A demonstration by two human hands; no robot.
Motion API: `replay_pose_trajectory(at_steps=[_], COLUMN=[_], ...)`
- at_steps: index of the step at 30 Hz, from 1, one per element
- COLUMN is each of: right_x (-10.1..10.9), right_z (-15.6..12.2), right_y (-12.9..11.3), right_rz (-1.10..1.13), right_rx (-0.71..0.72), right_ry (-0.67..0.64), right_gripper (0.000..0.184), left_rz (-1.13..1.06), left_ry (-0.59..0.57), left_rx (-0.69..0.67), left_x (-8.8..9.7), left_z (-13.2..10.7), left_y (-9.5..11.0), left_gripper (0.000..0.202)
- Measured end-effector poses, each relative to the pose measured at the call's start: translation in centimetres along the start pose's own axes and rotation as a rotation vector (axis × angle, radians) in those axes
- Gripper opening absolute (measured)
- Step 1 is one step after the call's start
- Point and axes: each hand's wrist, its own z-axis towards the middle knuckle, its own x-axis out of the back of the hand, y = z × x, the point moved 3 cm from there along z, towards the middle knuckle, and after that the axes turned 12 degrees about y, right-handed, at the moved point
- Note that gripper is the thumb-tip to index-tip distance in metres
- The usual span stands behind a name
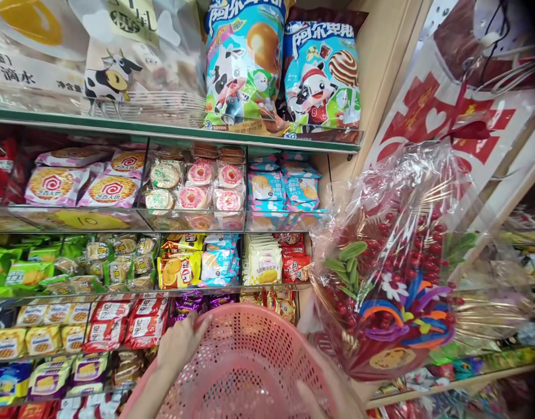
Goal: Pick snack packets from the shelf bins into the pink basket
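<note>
A pink perforated plastic basket (245, 331) is tilted in front of me at the bottom of the view, its hollow side toward me. My left hand (182, 343) is closed over its upper left rim, with the fingers hooked on the edge. At the right side of the basket, my right hand (330, 378) is on the rim, partly smeared and cut off by the lower frame edge; a digit shows against the inner wall. Just beyond the basket are shelf bins of wrapped snacks, with purple packets (206, 302) nearest its rim.
Clear-fronted bins hold red packets (147, 320), green packets (29, 273) and round wrapped biscuits (192, 198). Large blue candy bags (245, 70) stand on the upper glass shelf (175, 129). A plastic-wrapped decorative bouquet (389, 291) juts out at right, close to my right hand.
</note>
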Motion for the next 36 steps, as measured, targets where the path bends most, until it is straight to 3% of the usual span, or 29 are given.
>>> replay_pose_trajectory(at_steps=[3,5,7,11,19,26,36], right_x=[-2.0,-3.0,-3.7,-4.0,-3.9,-5.2,-5.7], right_z=[4.0,6.7,9.2,12.3,14.0,13.9,13.9], right_y=[-5.4,-8.1,-9.3,-7.8,-4.3,-5.3,-6.5], right_rz=[0.092,0.147,0.150,0.082,-0.001,-0.079,-0.439], right_rx=[0.293,0.437,0.492,0.447,0.400,0.509,0.810], right_ry=[-0.155,-0.111,-0.003,0.213,0.332,0.299,0.181], right_gripper=[0.045,0.040,0.037,0.037,0.045,0.046,0.051], left_rz=[-0.014,-0.033,-0.046,-0.068,-0.057,-0.049,-0.022], left_ry=[0.013,0.011,0.005,-0.009,-0.005,-0.017,0.011], left_rx=[-0.038,-0.067,-0.087,-0.118,-0.091,-0.084,-0.102], left_x=[0.1,0.1,0.2,0.3,0.3,0.4,0.7], left_z=[0.2,0.3,0.4,0.6,0.9,1.4,1.4], left_y=[1.2,2.2,3.0,3.8,3.2,3.5,3.2], left_gripper=[0.057,0.057,0.056,0.056,0.053,0.053,0.054])
